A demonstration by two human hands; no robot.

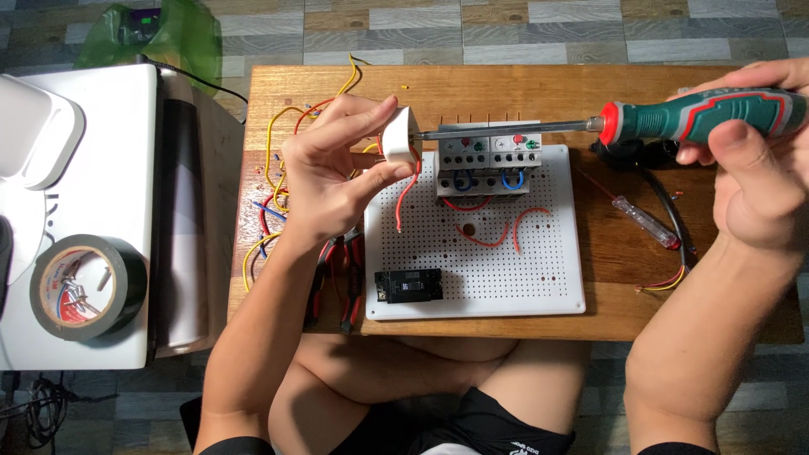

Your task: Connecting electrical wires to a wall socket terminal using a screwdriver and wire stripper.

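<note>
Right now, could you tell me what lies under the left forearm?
Red-handled pliers show beside the left forearm, lying on the wooden table; their jaws and nearby wires are partly covered.

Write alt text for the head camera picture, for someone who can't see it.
Seen from above, a person's left hand holds a small white round fitting while the right hand drives a green-and-red-handled screwdriver into it. Below lies a white perforated board with grey electrical modules and loose red wires, on a wooden table.
</note>
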